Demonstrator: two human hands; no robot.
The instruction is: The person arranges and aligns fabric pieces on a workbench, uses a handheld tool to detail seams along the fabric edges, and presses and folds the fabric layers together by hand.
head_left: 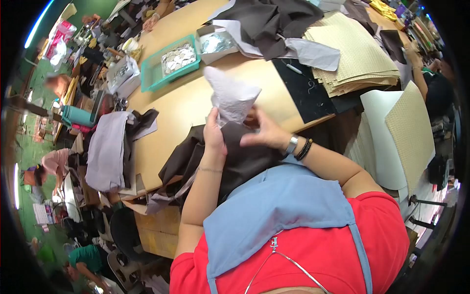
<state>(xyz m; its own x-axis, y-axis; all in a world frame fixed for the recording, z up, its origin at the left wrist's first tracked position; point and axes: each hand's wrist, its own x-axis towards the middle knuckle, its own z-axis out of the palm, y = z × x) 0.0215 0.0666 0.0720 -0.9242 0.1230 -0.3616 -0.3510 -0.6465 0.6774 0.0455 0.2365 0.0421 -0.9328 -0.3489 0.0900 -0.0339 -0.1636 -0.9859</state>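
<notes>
In front of my chest, my left hand (214, 133) is closed on a piece of dark brown leather-like material, its pale lilac underside (234, 100) turned up in a folded, pointed shape. My right hand (267, 130) grips the same piece from the right; its thumb shows, while the other fingers are partly hidden behind the material. Below both hands, more dark brown material (245, 159) drapes over the table edge and my lap. The upper tip of the pale fold is slightly blurred.
On the wooden table (169, 122) are a teal tray (147, 78) of small pale pieces and a box (215, 44) of shiny bits. Dark material (264, 24) and stacked cream textured sheets (347, 54) lie at the back. Folded lilac material (107, 152) hangs over the left edge.
</notes>
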